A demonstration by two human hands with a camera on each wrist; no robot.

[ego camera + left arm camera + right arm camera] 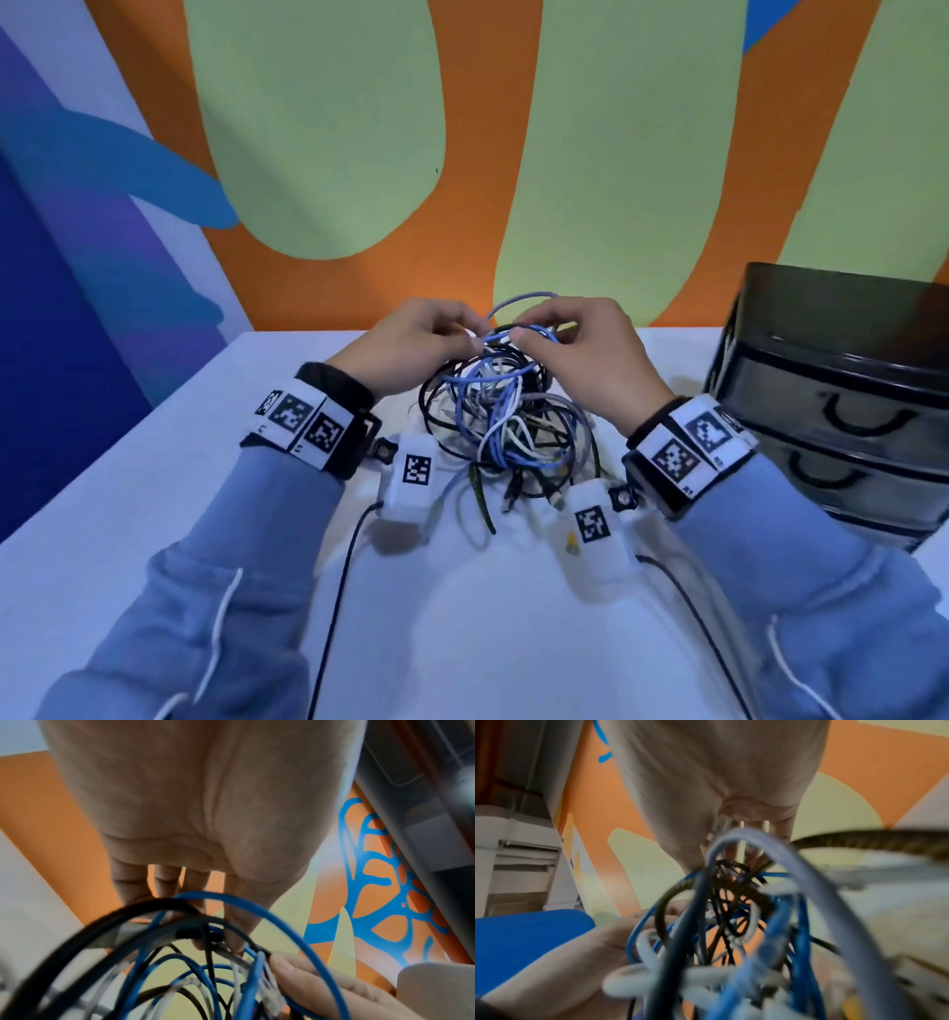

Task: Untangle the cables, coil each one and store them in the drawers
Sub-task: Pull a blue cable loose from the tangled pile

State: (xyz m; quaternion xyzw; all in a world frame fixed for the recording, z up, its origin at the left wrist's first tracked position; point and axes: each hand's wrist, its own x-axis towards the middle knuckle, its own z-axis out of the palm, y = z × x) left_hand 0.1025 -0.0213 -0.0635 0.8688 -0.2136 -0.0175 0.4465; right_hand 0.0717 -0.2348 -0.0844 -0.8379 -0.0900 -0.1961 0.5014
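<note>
A tangle of blue, white, grey and black cables [506,411] lies on the white table [154,488], just in front of me. My left hand [470,333] pinches strands at the top left of the tangle; in the left wrist view its fingertips [218,941] curl into the black and blue loops [282,923]. My right hand [524,335] pinches a blue cable [536,329] at the top right, thumb against it. In the right wrist view the fingers [731,850] reach into blurred loops [731,923]. The black drawer unit [842,401] stands at the right, its drawers closed.
A painted wall in orange, green and blue rises right behind the table's far edge. Loose cable ends and plugs [513,493] trail toward me between my wrists. Thin black wires [334,591] run from the wrist cameras across the near table.
</note>
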